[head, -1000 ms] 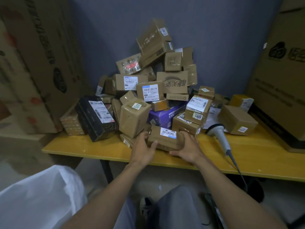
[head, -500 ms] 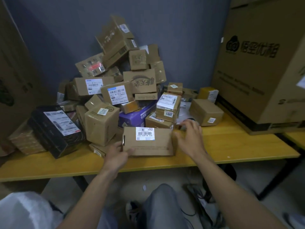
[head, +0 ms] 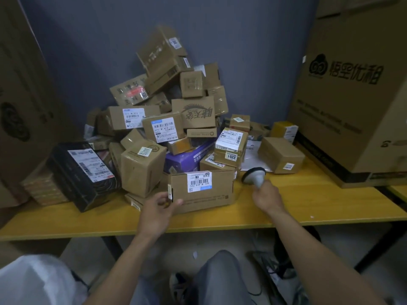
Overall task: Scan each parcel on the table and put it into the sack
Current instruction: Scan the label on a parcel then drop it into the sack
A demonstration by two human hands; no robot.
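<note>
Cardboard parcel (head: pixel 204 194), label showing, sits before the heap (head: pixel 174 84), left hand (head: pixel 157 209) gripping its end; right hand (head: pixel 266 198) clasps the scanner (head: pixel 253 176) beside the heap. Scanning appears imminent: aim at the barcode (head: pixel 199 181).

The handle of the grey handheld barcode scanner (head: pixel 253 176) is hidden inside the right hand (head: pixel 266 195). The left hand (head: pixel 158 208) holds the left end of the brown cardboard parcel with a white label (head: pixel 204 194), and its fingertips behind this end cannot be seen. The small print on the label is too small to read. The white plastic sack (head: pixel 33 280) is cut off by the bottom left corner, and the big brown printed carton (head: pixel 352 95) by the top and right edges.
</note>
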